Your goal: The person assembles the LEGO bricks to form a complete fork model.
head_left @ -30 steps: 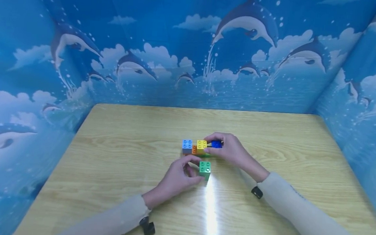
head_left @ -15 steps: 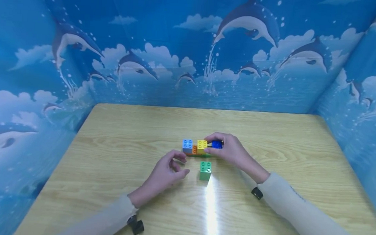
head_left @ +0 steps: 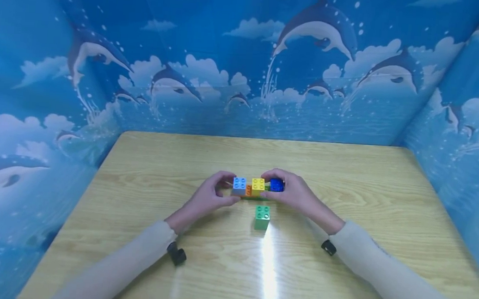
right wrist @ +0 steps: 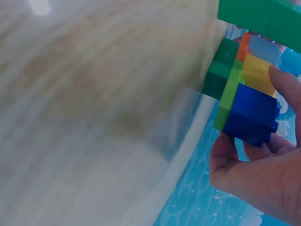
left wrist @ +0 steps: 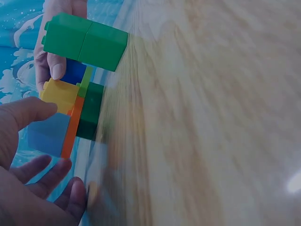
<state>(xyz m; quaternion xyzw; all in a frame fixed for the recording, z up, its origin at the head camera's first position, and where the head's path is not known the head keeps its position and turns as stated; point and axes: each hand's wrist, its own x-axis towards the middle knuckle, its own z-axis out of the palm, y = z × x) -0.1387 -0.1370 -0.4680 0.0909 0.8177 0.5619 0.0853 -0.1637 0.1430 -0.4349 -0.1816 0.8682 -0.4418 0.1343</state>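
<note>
A toy-brick build stands beyond the middle of the table: a light blue brick (head_left: 238, 187), a yellow brick (head_left: 258, 188) and a dark blue brick (head_left: 276, 185) on an orange plate (left wrist: 73, 126) and a lime plate (right wrist: 228, 99), over a dark green brick (right wrist: 221, 66). My left hand (head_left: 209, 196) curls round the light blue end, thumb in front, fingers behind. From the other side, my right hand (head_left: 297, 190) grips the build near the yellow and dark blue bricks. Closer to me stands a stack of two green bricks (head_left: 261, 221), touched by neither hand.
The wooden table (head_left: 159, 162) meets a blue wall covering (head_left: 209, 110) printed with dolphins at its back and sides. Dark wrist devices (head_left: 176, 254) sit at both sleeves. A bright reflection lies on the tabletop in front of the green stack.
My left hand has let go of the green brick stack, moved left and away from me, and come round the light blue brick. My right hand has stayed at the build.
</note>
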